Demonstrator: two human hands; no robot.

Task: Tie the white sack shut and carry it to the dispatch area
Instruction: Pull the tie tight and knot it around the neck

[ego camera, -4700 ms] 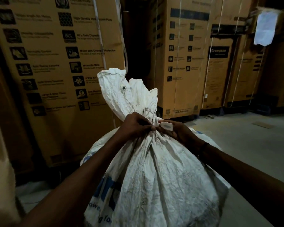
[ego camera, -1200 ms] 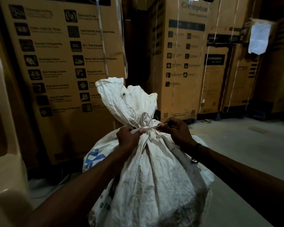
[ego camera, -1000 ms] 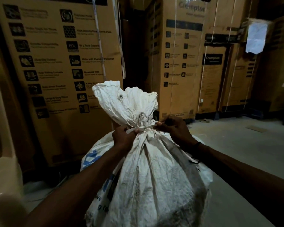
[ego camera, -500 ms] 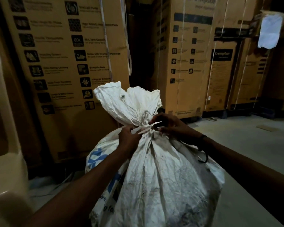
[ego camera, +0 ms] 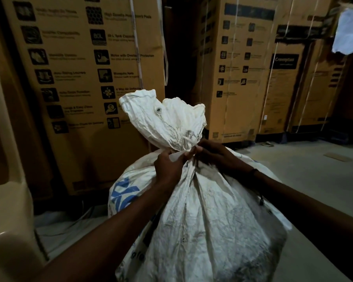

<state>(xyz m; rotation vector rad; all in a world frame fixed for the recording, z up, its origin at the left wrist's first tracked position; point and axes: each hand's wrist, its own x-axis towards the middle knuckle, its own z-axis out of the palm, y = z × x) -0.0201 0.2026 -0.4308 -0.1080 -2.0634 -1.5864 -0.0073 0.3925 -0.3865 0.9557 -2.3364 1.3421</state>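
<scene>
A full white sack (ego camera: 208, 220) with blue print stands upright on the floor in front of me, its gathered mouth flaring above a cinched neck. A pale tie strip (ego camera: 178, 155) runs around that neck. My left hand (ego camera: 168, 166) pinches the strip's left end at the neck. My right hand (ego camera: 216, 156) grips the strip and the neck from the right side. Both hands touch at the knot point. How the strip is knotted is hidden by my fingers.
Tall brown cardboard cartons (ego camera: 86, 82) stand close behind the sack, and more cartons (ego camera: 243, 78) line the back wall. A cream plastic chair (ego camera: 6, 200) is at the left edge. Grey concrete floor (ego camera: 314, 176) stretches to the right. A white sheet (ego camera: 346, 31) hangs top right.
The strip was stretched out between my two hands a second ago. Now my hands have come together at the neck and the visible length of strip is shorter.
</scene>
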